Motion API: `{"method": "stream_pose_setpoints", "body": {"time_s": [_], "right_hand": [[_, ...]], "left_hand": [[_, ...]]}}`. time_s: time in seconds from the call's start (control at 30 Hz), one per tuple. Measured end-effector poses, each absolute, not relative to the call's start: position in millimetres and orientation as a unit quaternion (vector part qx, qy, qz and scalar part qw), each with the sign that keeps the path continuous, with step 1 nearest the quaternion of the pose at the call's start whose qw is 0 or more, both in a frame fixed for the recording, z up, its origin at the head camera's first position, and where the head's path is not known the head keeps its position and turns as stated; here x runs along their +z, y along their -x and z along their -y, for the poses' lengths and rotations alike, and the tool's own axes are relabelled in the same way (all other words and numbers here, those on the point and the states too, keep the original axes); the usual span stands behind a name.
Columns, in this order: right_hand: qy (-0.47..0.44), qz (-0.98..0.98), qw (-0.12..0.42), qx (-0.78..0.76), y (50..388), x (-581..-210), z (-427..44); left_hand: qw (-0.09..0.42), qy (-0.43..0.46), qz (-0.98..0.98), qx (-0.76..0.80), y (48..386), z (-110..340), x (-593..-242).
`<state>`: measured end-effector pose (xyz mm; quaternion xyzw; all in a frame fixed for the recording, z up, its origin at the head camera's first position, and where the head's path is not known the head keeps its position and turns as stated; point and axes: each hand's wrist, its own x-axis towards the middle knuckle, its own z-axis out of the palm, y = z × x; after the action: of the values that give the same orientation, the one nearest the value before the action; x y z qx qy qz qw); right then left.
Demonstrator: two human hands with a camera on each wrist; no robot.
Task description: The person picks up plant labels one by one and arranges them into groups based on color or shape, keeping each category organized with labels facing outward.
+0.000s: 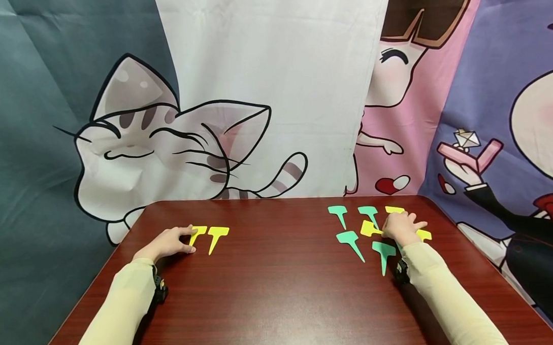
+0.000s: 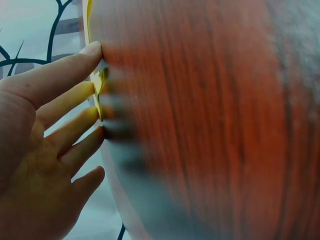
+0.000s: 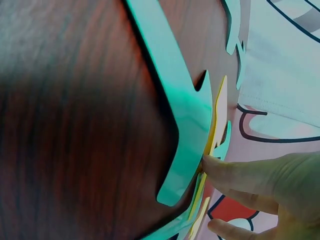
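Note:
My left hand (image 1: 169, 243) reaches to a yellow T-shaped plant label (image 1: 198, 233) at the table's left, thumb and fingers spread; in the left wrist view fingertips touch the yellow label (image 2: 98, 95). A second yellow label (image 1: 217, 235) lies just right of it. At the right, my right hand (image 1: 403, 229) is over a group of green and yellow labels, fingers loosely extended. Its thumb (image 3: 240, 172) touches a yellow label's edge (image 3: 218, 112) in the right wrist view, beside a large green label (image 3: 194, 120). My palm hides part of the group.
Several green labels (image 1: 348, 238) lie left of and in front of the right hand. Yellow labels (image 1: 370, 228) lie among them, one more (image 1: 394, 209) behind the hand. The dark red wooden table (image 1: 271, 274) ends at a cartoon-printed cloth (image 1: 273, 66).

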<state>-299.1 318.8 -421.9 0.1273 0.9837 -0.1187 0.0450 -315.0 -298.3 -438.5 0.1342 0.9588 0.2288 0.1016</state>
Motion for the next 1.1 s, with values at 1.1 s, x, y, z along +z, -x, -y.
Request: {"method": "stream_pose_setpoints", "body": {"time_s": [1.1], "right_hand": [[-0.088, -0.983, 0.052, -0.149, 292.0, -411.3, -321.5]], "left_hand": [[0.105, -0.136, -0.959, 0.227, 314.8, 299.4, -438.8]]}}
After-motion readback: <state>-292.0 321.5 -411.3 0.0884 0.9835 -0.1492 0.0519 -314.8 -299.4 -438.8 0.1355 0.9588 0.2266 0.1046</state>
